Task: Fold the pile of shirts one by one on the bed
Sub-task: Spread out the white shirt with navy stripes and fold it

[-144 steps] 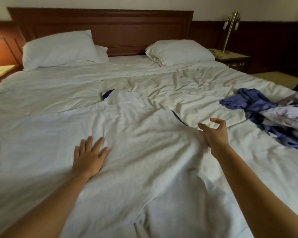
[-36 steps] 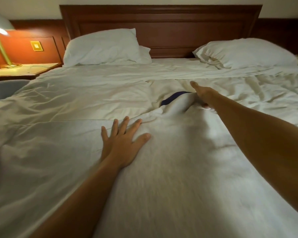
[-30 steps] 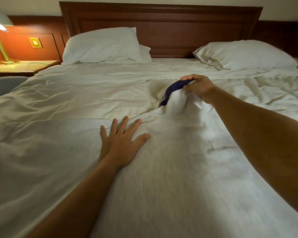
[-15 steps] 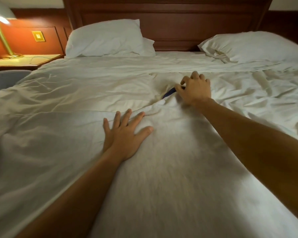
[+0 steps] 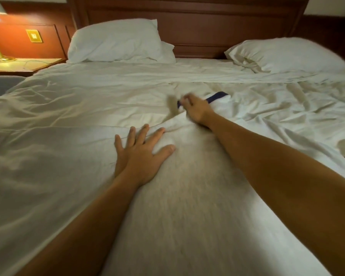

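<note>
White shirt point(image 5: 187, 196) lies spread on the bed point(image 5: 68, 108). Left hand point(image 5: 141, 156) presses it, fingers straight; blurred right hand point(image 5: 197, 108) seems to pinch its navy collar point(image 5: 217, 95), straightening. Likely next: fold 1 side inward.

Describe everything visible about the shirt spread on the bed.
The shirt is pale grey-white, with a soft, finely flecked knit look, and lies spread flat on the white bed, neck toward the pillows. Its neckline is edged with navy trim. The left hand presses flat on its left side, fingers spread. The right hand rests curled at the neckline; blur hides whether it pinches the cloth.
</note>
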### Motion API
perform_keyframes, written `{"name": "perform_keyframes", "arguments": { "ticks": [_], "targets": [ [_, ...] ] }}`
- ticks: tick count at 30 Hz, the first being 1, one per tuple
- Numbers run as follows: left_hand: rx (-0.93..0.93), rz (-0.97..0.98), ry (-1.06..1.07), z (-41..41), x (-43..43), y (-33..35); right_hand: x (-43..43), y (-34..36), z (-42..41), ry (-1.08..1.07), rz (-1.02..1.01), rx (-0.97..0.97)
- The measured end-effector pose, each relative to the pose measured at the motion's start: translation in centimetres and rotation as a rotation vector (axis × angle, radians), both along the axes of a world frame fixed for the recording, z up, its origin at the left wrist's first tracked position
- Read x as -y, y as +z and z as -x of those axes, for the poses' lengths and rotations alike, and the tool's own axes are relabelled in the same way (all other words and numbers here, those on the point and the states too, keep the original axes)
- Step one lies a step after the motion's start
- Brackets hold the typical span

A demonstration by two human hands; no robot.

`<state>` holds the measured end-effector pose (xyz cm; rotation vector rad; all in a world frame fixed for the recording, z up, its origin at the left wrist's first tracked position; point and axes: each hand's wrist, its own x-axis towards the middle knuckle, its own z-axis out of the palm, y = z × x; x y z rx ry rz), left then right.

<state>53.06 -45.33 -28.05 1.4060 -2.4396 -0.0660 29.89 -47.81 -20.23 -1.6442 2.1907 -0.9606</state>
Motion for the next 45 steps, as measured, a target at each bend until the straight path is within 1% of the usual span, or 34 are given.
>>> {"name": "perform_keyframes", "arguments": {
  "ticks": [1,2,4,5,6,10,13,16,19,21,24,26,27,30,31,32,33,35,36,37,39,41,45],
  "targets": [
    [0.000,0.006,0.001,0.0,-0.1,0.0,-0.4,-0.5,0.1,0.071,-0.163,-0.131],
    [-0.003,0.012,0.001,-0.1,-0.1,-0.1,-0.7,-0.8,0.2,0.089,-0.219,-0.258],
    [-0.023,0.016,-0.006,-0.1,-0.3,-0.2,-1.8,-0.4,0.1,-0.024,-0.094,-0.401],
    [-0.033,0.012,-0.008,-0.2,-0.3,-0.1,-3.0,-0.1,-0.1,-0.094,-0.044,-0.424],
    [-0.034,0.001,-0.010,-0.3,-0.4,0.0,-4.6,0.1,-0.3,-0.124,-0.054,-0.411],
    [0.022,-0.067,-0.031,-1.5,-2.8,1.7,-14.9,-2.5,-1.9,-0.025,-0.350,-0.461],
    [0.089,-0.113,-0.056,-5.2,-6.8,3.1,-22.6,-3.3,-2.6,-0.050,-0.429,-0.462],
    [0.162,-0.172,-0.042,-12.0,-11.7,4.0,-30.1,-3.3,-3.4,-0.132,-0.474,-0.482],
    [0.194,-0.180,0.044,-20.0,-16.9,4.4,-37.1,-3.6,-5.1,-0.188,-0.451,-0.458],
    [0.214,-0.191,0.117,-24.9,-20.4,4.5,-41.3,-3.4,-6.6,-0.203,-0.474,-0.446],
    [0.155,-0.291,0.242,-31.4,-24.5,4.9,-46.4,-2.6,-8.7,-0.192,-0.523,-0.388],
    [0.158,-0.342,0.311,-34.5,-26.4,5.3,-49.3,-1.9,-9.9,-0.178,-0.561,-0.381],
    [0.179,-0.355,0.342,-35.7,-27.2,5.6,-50.6,-1.5,-10.4,-0.156,-0.594,-0.411],
    [0.216,-0.404,0.427,-37.5,-29.6,6.8,-54.2,0.2,-12.5,-0.084,-0.692,-0.463],
    [0.250,-0.398,0.429,-37.6,-30.5,7.3,-55.2,0.5,-13.2,-0.076,-0.692,-0.471],
    [0.279,-0.375,0.392,-37.5,-31.4,7.8,-56.1,0.9,-14.0,-0.051,-0.681,-0.466],
    [0.288,-0.353,0.296,-37.2,-32.4,8.2,-57.0,1.4,-14.6,-0.012,-0.680,-0.420],
    [0.141,-0.408,0.012,-36.5,-34.8,8.6,-59.1,2.3,-15.5,0.062,-0.628,-0.207],
    [0.066,-0.468,-0.113,-36.3,-36.0,8.9,-60.1,2.6,-15.7,0.102,-0.591,-0.127],
    [0.038,-0.511,-0.211,-36.3,-37.2,9.1,-61.0,2.8,-16.0,0.148,-0.568,-0.100],
    [0.092,-0.519,-0.315,-36.8,-38.6,9.4,-62.9,3.1,-16.5,0.217,-0.607,-0.208],
    [0.105,-0.458,-0.345,-37.8,-39.2,9.8,-64.5,3.0,-16.5,0.285,-0.640,-0.369],
    [-0.083,-0.374,-0.315,-39.3,-39.3,9.7,-66.7,3.2,-15.9,0.336,-0.537,-0.476]
  ]
}}
